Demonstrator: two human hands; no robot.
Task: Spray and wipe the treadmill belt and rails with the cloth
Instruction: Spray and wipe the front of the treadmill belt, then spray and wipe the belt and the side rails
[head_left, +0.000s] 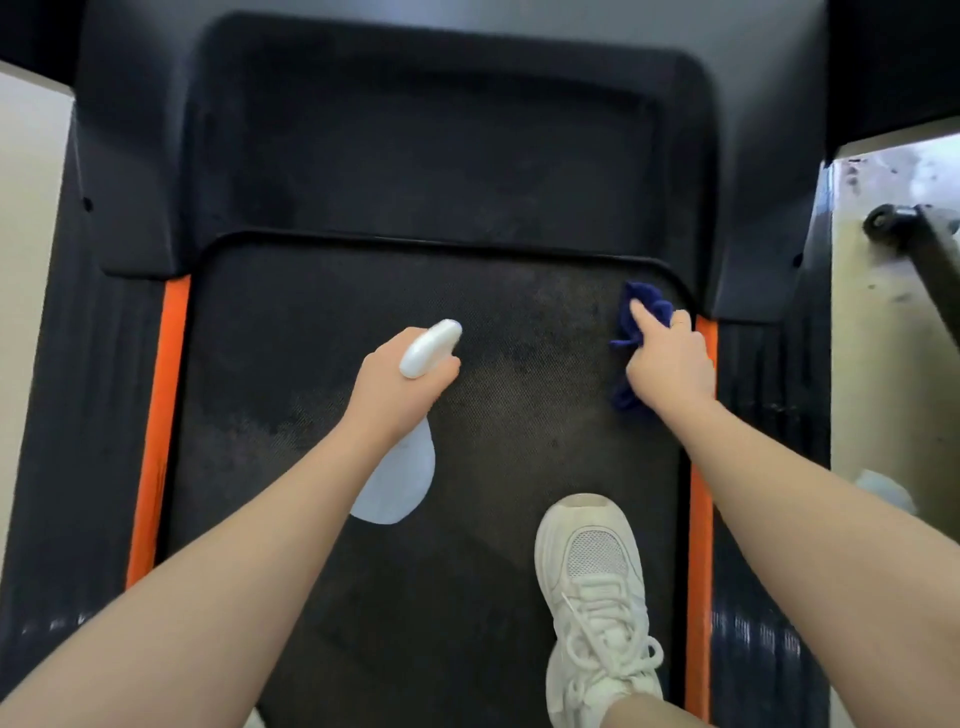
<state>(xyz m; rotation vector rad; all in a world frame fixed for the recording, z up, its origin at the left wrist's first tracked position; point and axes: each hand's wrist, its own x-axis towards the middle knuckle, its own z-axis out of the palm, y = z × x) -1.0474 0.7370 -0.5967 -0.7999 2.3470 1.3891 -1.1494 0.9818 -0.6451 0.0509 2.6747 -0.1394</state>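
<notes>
The left hand (400, 384) is gripping a white spray bottle (402, 467) by the neck, fingers curled round it, nozzle pointing forward over the middle of the treadmill belt (493, 415). The right hand (670, 364) is pressing a dark blue cloth (641, 312) onto the belt at its front right corner, forefinger stretched out, right beside the orange right rail (698, 519). The orange left rail (156, 441) is running along the belt's far edge, and a white sneaker (592, 597) is standing on the belt near its right edge
</notes>
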